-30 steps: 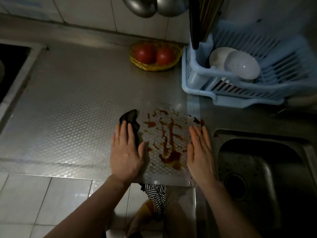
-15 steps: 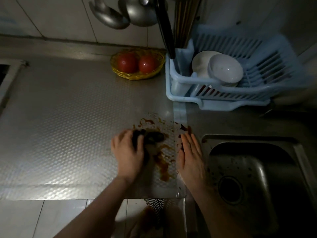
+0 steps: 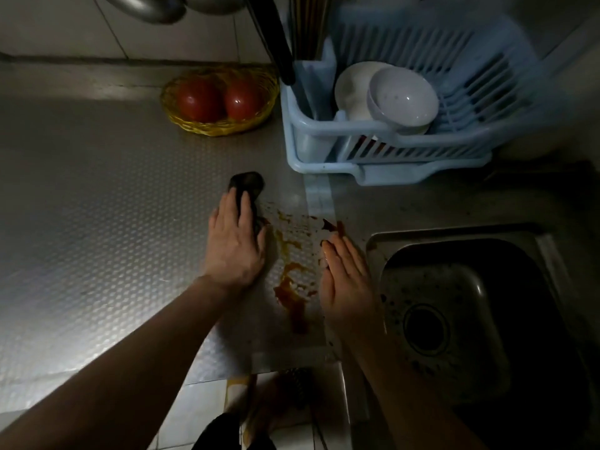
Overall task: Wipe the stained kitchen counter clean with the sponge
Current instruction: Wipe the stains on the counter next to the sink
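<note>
A dark sponge point(image 3: 247, 185) lies on the dimpled metal counter point(image 3: 97, 206), its far end sticking out past my fingers. My left hand point(image 3: 234, 243) presses flat on the sponge, just left of the stain. The red-brown stain point(image 3: 290, 287) is smeared over the counter between my hands, thickest near the front edge, with splashes point(image 3: 331, 225) further back. My right hand point(image 3: 345, 280) rests flat on the counter beside the sink, fingers together, holding nothing.
A steel sink point(image 3: 470, 319) with dark specks sits at the right. Behind it stands a blue dish rack point(image 3: 324, 151) holding white bowls point(image 3: 401, 95). A yellow basket point(image 3: 220, 128) with two tomatoes is at the back. Ladles hang above. Tiled floor lies below the counter edge.
My left hand has pushed the sponge through the stain and away from me to the stain's far left edge. The upper part of the stain is thinner now. My right hand has stayed put.
</note>
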